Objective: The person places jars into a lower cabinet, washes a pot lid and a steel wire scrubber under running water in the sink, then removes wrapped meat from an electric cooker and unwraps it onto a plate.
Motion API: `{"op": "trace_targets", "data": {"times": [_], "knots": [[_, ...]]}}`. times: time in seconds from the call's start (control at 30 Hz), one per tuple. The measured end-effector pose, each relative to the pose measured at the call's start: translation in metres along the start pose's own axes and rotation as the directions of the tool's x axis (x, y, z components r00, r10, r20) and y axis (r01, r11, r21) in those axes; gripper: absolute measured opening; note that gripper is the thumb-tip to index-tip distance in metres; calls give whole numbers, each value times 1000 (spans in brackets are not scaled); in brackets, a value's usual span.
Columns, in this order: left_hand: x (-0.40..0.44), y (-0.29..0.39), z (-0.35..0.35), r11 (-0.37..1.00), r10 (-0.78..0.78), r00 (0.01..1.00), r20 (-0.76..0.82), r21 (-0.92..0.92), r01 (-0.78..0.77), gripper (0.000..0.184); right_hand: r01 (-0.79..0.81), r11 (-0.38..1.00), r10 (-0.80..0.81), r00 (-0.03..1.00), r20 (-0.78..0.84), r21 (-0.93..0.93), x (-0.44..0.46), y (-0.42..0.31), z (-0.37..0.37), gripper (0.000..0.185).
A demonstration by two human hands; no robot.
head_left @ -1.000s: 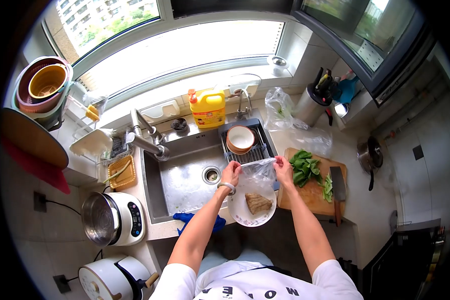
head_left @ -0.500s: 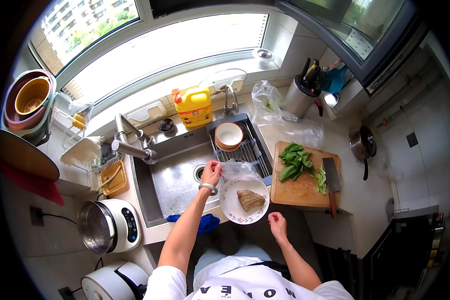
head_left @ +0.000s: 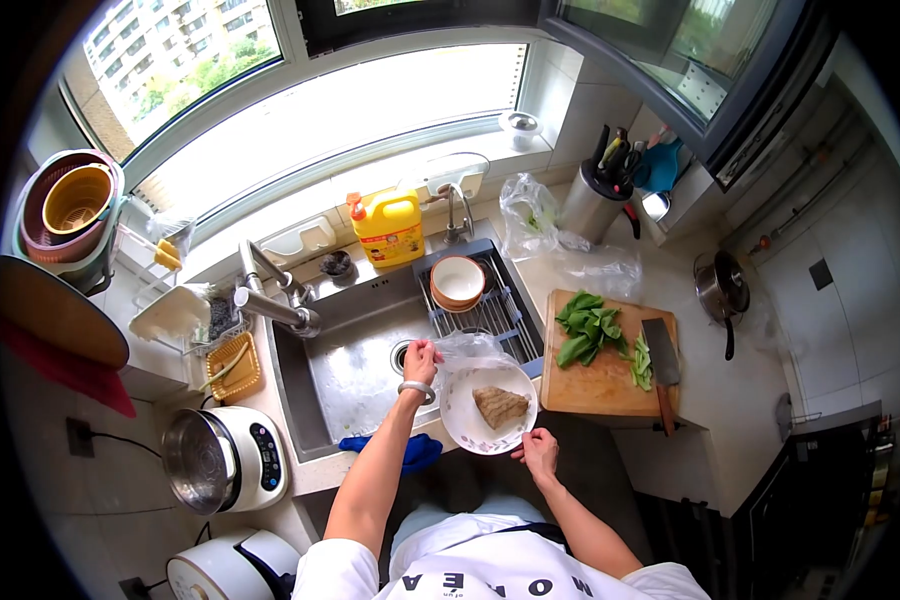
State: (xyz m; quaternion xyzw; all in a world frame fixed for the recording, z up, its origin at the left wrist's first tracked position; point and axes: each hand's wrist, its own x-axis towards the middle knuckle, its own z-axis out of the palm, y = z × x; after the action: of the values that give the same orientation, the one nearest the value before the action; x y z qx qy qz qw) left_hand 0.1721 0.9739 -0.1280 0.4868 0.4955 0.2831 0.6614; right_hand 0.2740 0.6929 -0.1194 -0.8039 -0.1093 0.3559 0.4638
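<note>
A clear plastic bag (head_left: 470, 347) is pinched in my left hand (head_left: 423, 362), over the right part of the sink. Just below it, a white plate (head_left: 462, 425) with a floral rim carries a brownish chunk of what looks like meat (head_left: 500, 407). The bag overlaps the plate's far edge. My right hand (head_left: 538, 453) grips the plate's near right rim, with thumb and fingers closed on it. Part of the plate lies over the sink's front edge.
Stacked bowls (head_left: 457, 280) stand on the drying rack (head_left: 507, 325). To the right, a cutting board (head_left: 570, 397) bears leafy greens (head_left: 588, 328) and a cleaver (head_left: 660, 355). A faucet (head_left: 280, 312) juts over the sink (head_left: 335, 375); a yellow jug (head_left: 390, 230) stands behind.
My right hand has moved left and closed on the plate's rim. My left hand still holds the bag in nearly the same place. The camera view has shifted slightly.
</note>
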Motion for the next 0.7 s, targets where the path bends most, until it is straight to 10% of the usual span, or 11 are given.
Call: {"op": "trace_targets", "data": {"times": [0.33,0.67,0.7], "knots": [[10,46,-26,914,361,926,-111,-156,-375,15,-4,1000,0,986,-164,-26,2,-9,6,19],[-27,107,-84,960,272,961,49,-82,-268,19,-150,989,150,989,-7,7,-2,-9,-7,24],[-35,115,-85,962,248,966,72,-138,-236,18,65,993,-82,980,-184,-94,-2,-3,-5,24]]}}
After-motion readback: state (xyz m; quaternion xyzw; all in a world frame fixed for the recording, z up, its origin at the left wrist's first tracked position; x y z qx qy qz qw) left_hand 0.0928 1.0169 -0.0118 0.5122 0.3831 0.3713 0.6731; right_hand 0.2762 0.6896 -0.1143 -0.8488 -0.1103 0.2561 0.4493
